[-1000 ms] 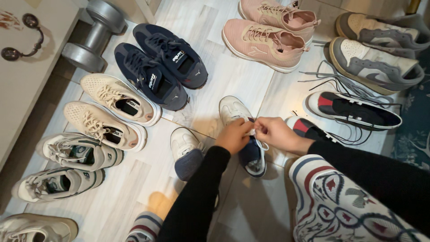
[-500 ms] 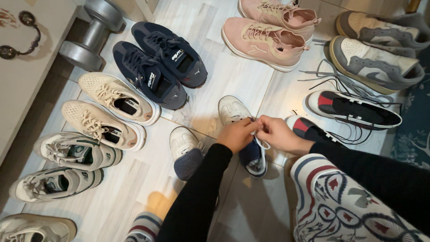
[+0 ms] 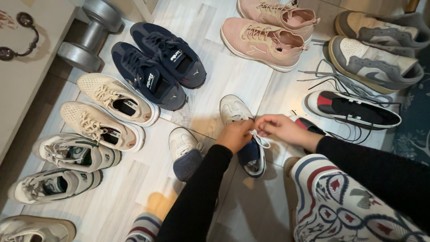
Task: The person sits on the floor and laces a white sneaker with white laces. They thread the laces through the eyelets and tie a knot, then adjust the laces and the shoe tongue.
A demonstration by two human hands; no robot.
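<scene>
At frame centre, the left hand (image 3: pixel 236 134) and right hand (image 3: pixel 280 128) pinch the white laces (image 3: pixel 260 138) of a white-and-navy sneaker (image 3: pixel 242 134). Its mate (image 3: pixel 184 152) lies just left. Navy sneakers (image 3: pixel 159 62) with white tongue labels sit upper left; bare floor (image 3: pixel 224 71) opens above.

Two navy sneakers (image 3: pixel 159 62) lie at upper centre, two pink sneakers (image 3: pixel 268 31) at the top, two grey high-tops (image 3: pixel 380 49) at upper right, and two black shoes (image 3: pixel 354 110) at right. On the left are two beige sneakers (image 3: pixel 107 110) and two white-and-green sneakers (image 3: pixel 67 168), with a lone tan shoe (image 3: pixel 31 228) at lower left. Two white-and-navy sneakers (image 3: pixel 210 139) sit at centre and one dumbbell (image 3: pixel 92 33) at upper left.
</scene>
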